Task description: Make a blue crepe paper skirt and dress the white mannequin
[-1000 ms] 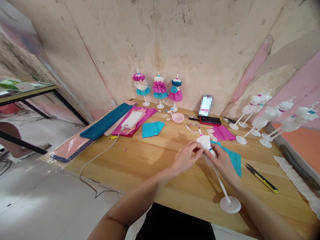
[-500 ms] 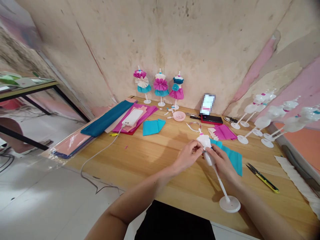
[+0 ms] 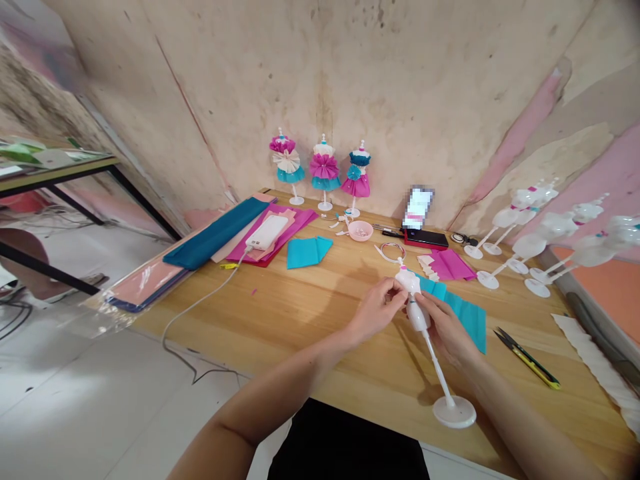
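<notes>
A small white mannequin [image 3: 419, 320] on a stand leans over the table in front of me, its round base [image 3: 454, 412] near the front edge. A pink band circles its neck, and a thin dark line shows at its waist. My left hand [image 3: 381, 303] is closed at the left side of the waist, thumb and fingertips pinched together against it. From the right, my right hand [image 3: 445, 327] grips the waist with thumb and fingers. Whether a thin strip lies between the fingertips is too small to make out. Turquoise crepe paper [image 3: 467, 317] lies behind my right hand.
Three dressed mannequins [image 3: 325, 167] stand at the wall, with several bare ones [image 3: 543, 233] at right. A pink bowl [image 3: 361, 231], phone [image 3: 417, 208], thread snips [image 3: 527, 359], folded turquoise paper [image 3: 309, 253] and a white power bank [image 3: 267, 232] with trailing cable lie around the tabletop.
The mannequin's base has shifted slightly left and the stand is tilted a little differently. Both hands stay at the waist with small finger movements. The view has moved slightly.
</notes>
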The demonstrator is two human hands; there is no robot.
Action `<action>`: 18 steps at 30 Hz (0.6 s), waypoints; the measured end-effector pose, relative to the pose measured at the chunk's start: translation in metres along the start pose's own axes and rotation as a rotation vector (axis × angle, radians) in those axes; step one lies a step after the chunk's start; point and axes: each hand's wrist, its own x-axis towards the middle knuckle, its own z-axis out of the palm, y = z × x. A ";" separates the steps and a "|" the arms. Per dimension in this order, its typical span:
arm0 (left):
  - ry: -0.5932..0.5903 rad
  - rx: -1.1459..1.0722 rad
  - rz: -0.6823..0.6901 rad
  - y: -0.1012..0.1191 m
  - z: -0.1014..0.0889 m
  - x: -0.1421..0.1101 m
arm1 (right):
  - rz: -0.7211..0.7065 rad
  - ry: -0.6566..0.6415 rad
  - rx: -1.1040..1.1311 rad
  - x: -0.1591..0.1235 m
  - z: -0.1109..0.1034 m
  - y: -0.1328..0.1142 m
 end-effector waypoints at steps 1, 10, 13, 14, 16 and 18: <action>0.009 -0.044 -0.024 0.001 0.000 0.000 | -0.013 -0.005 -0.035 -0.001 0.000 -0.001; 0.024 -0.218 -0.113 -0.002 0.003 0.004 | -0.210 0.062 -0.467 -0.002 -0.003 -0.005; -0.018 -0.279 -0.097 -0.006 0.003 0.004 | -0.218 0.073 -0.463 0.000 -0.005 -0.003; -0.026 -0.272 -0.093 -0.007 0.003 0.004 | -0.218 0.076 -0.463 0.001 -0.005 -0.003; -0.032 -0.226 -0.077 -0.009 0.002 0.005 | -0.214 0.072 -0.467 0.000 -0.005 -0.003; -0.029 -0.173 -0.063 -0.010 0.001 0.005 | -0.211 0.064 -0.468 -0.002 -0.004 -0.004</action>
